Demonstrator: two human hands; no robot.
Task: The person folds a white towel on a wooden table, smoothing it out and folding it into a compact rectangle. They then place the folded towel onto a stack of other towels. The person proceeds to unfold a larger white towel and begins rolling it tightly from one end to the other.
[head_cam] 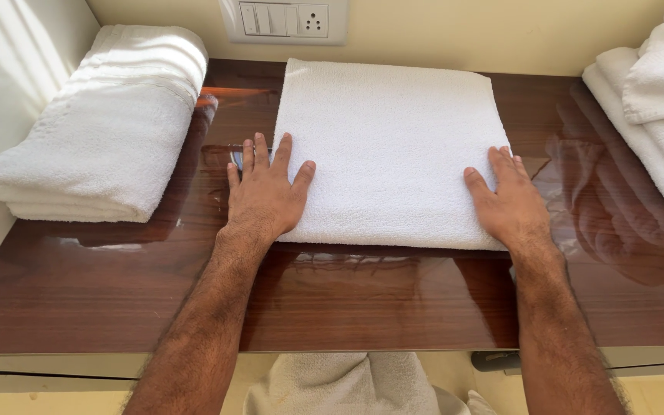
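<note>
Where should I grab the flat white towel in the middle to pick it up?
Grab the folded white towel by its left and right edges, one hand per side. It lies flat and wide, and the left hand and right hand already rest there.

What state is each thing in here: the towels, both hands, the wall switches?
Middle towel: folded flat, lying on the wooden shelf.
Left hand: open, palm down across the towel's left edge.
Right hand: open, palm down on its right edge.
Left towel: folded thick, untouched.
Right towels: stacked, partly out of view.
Switch panel: rocker positions unclear.
</note>
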